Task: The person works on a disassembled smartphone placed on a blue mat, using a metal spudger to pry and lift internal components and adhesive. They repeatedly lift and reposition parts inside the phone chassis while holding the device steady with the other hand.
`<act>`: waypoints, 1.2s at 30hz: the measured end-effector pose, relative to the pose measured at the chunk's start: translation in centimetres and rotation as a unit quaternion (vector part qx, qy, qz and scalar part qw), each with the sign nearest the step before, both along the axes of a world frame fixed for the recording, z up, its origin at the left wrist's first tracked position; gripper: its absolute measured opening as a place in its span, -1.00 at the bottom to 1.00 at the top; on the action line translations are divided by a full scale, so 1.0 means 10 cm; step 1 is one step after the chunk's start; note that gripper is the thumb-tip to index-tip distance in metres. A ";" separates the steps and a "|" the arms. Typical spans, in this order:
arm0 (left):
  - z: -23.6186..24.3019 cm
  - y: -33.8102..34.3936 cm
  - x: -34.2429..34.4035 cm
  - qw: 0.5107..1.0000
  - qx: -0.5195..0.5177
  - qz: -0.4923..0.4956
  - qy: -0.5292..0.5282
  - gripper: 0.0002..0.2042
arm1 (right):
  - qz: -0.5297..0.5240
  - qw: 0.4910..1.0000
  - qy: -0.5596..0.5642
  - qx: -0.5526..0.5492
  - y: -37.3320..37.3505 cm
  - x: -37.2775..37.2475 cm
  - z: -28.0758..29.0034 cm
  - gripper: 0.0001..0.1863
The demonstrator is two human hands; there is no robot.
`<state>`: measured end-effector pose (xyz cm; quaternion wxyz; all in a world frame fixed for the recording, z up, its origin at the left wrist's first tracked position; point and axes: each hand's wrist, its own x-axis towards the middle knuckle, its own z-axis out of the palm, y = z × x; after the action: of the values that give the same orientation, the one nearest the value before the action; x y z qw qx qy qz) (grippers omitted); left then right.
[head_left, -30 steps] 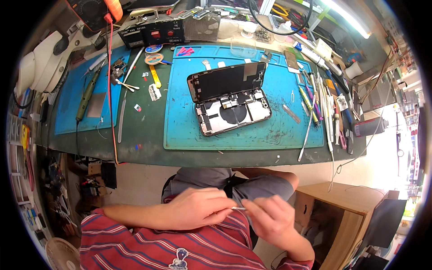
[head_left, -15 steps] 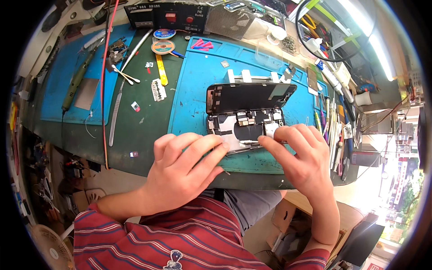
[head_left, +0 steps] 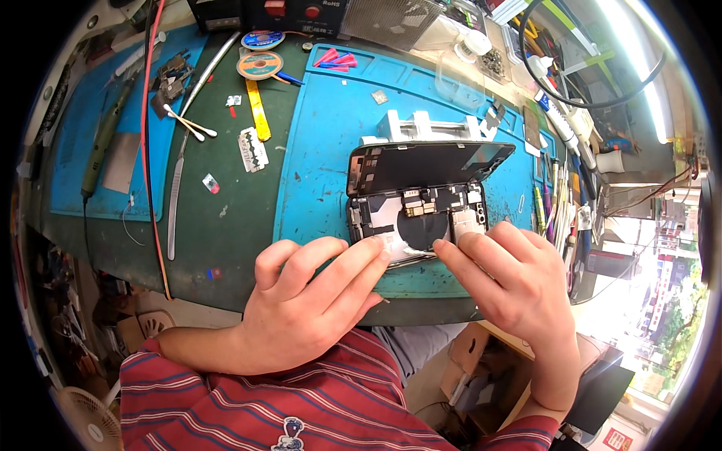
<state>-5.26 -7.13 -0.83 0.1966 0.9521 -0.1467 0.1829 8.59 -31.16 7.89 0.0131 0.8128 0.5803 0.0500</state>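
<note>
An opened smartphone (head_left: 425,225) lies on the blue mat. Its black screen panel (head_left: 421,167) is tilted up along the far edge, close to a silver metal holder (head_left: 432,126). Circuit boards, a dark round patch and pale metal show inside the body. My left hand (head_left: 316,297) rests its fingertips on the phone's near left part, the thumb apart below them. At the near right part, my right hand (head_left: 515,282) has its fingers bent round the edge; one fingertip reaches the near rim. A thin white strip (head_left: 415,253) runs along that rim between my fingertips.
On the left lie cotton swabs (head_left: 192,124), a razor blade (head_left: 253,149), metal tweezers (head_left: 177,199) and a red cable (head_left: 147,150). Solder reels (head_left: 260,65) sit farther back. Pens and screwdrivers (head_left: 553,203) line the mat's right side. A black power unit (head_left: 301,15) stands behind.
The view has shifted, so the bench looks larger and the phone sits slightly lower. Both hands keep their places at the phone's near edge, with the right fingertips moved only slightly.
</note>
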 end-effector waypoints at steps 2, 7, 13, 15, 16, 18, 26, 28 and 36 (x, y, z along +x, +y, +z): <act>0.00 0.00 0.00 1.000 -0.001 0.001 0.000 -0.45 | -0.003 1.000 0.006 0.006 -0.01 0.01 -0.02 -0.51; 0.00 -0.02 0.00 1.000 -0.003 0.004 0.004 -0.46 | 0.003 0.999 -0.002 -0.038 0.04 0.00 0.09 -0.53; -0.01 -0.01 -0.01 1.000 -0.003 0.004 0.003 -0.45 | 0.003 0.999 0.024 -0.039 0.12 0.01 0.10 -0.53; -0.01 -0.02 -0.01 1.000 -0.002 0.004 0.003 -0.45 | 0.019 0.999 0.001 -0.045 0.12 0.02 0.11 -0.52; -0.01 -0.02 -0.01 1.000 -0.001 0.004 0.003 -0.45 | 0.025 0.999 0.001 -0.048 0.12 0.02 0.11 -0.54; -0.01 -0.02 -0.01 1.000 0.001 0.005 0.002 -0.45 | 0.038 0.998 0.002 -0.054 0.13 0.03 0.09 -0.56; -0.04 -0.03 -0.01 1.000 0.001 0.006 -0.004 -0.44 | 0.007 0.998 0.056 -0.034 0.08 0.00 -0.03 -0.41; -0.04 -0.04 -0.01 1.000 -0.003 0.006 -0.005 -0.44 | -0.003 0.998 0.065 -0.022 0.08 -0.01 -0.05 -0.33; -0.05 -0.04 -0.02 1.000 -0.010 0.005 -0.009 -0.45 | 0.006 0.996 0.084 0.017 0.18 0.01 0.01 -0.42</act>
<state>-5.44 -7.55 -1.32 0.2040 0.9491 -0.1420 0.1936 8.68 -29.38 8.00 -0.0499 0.8110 0.5829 -0.0088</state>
